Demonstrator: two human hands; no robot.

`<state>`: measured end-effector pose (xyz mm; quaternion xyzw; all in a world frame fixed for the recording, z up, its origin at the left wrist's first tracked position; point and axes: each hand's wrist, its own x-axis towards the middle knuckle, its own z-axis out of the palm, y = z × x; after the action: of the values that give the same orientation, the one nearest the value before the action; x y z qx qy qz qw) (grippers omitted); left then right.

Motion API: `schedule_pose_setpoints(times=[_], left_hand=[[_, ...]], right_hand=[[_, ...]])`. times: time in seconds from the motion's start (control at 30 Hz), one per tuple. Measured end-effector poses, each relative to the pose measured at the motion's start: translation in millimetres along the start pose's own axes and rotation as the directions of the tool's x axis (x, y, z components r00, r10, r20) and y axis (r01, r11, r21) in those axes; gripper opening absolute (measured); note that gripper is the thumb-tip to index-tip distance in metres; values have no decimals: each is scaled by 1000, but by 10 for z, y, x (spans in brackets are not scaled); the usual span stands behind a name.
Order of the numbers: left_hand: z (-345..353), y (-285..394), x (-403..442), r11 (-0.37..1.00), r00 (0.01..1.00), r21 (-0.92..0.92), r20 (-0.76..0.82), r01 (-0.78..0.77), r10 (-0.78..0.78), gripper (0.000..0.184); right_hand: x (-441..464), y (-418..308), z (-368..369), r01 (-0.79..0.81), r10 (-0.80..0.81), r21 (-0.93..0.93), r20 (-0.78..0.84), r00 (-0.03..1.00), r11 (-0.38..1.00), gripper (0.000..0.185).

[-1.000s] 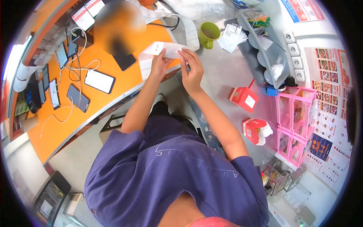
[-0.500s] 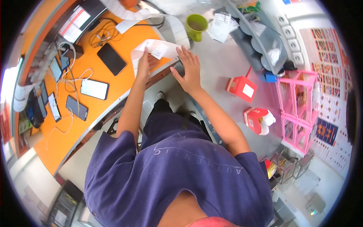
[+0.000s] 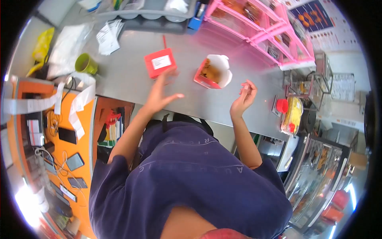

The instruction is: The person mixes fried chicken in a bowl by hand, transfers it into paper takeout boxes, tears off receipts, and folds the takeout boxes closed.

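Note:
My left hand (image 3: pixel 158 95), slightly blurred and with thumb and fingers apart, is at the near edge of a closed red box (image 3: pixel 153 63) with a white label. Whether the fingertips touch the box cannot be made out. An open red and white box (image 3: pixel 210 82) with brown food inside stands on the metal counter (image 3: pixel 131 81), between my two hands. To the right of that box my right hand (image 3: pixel 244 99) is raised over the counter's near part, fingers loosely curled and holding nothing.
A green mug (image 3: pixel 86 64), receipts (image 3: pixel 108 38) and a grey cup holder (image 3: pixel 143 15) are at the back left. Pink racks (image 3: pixel 254 30) stand behind the open box. Phones (image 3: pixel 75 161) and cables lie on the orange desk (image 3: pixel 59 145). A yellow package (image 3: pixel 293 113) sits right.
The view has swung right from the orange desk to the metal counter. Both hands have left the paper strip; my left hand is now by the closed red box.

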<state>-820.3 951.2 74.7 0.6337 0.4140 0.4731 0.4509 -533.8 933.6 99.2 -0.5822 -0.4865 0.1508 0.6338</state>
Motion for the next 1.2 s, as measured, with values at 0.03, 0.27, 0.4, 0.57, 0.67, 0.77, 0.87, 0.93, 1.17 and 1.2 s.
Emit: schedule_pose_setpoints(times=[0.03, 0.27, 0.4, 0.57, 0.67, 0.77, 0.87, 0.93, 1.17, 1.2], left_hand=[[248, -120, 214, 992, 986, -42, 108, -122, 126, 102], [978, -987, 840, 895, 906, 238, 297, -378, 303, 118], [1021, -1323, 861, 791, 842, 293, 247, -537, 480, 103], [911, -1337, 903, 725, 802, 361, 379, -587, 461, 82], [817, -1196, 1017, 704, 777, 369, 462, -606, 427, 74], [774, -1153, 1081, 729, 770, 323, 476, -603, 426, 67], [787, -1016, 1125, 794, 814, 254, 370, -552, 448, 50], [866, -921, 1185, 846, 853, 189, 279, -499, 441, 40], [993, -951, 1320, 956, 914, -132, 284, -264, 291, 52], [1012, -942, 1295, 953, 916, -137, 269, -269, 297, 59]], right_hand=[[52, 271, -197, 9, -10, -69, -8, 1000, 998, 27], [-259, 902, -203, 317, -139, -163, 652, 745, 934, 92], [-176, 1102, 28, 492, -283, -173, 638, 716, 853, 84], [-103, 1148, 101, 462, -295, -104, 643, 707, 881, 67], [-131, 1030, 160, 264, -201, -28, 570, 797, 964, 54], [-244, 996, 262, 222, -150, -102, 468, 871, 970, 43], [-318, 876, 454, -91, 77, 51, 223, 972, 995, 43], [-279, 787, 550, -146, 132, 108, 123, 983, 983, 44], [-240, 632, 635, -386, 386, 186, 39, 922, 904, 56], [-245, 637, 635, -401, 400, 183, 41, 916, 898, 57]])
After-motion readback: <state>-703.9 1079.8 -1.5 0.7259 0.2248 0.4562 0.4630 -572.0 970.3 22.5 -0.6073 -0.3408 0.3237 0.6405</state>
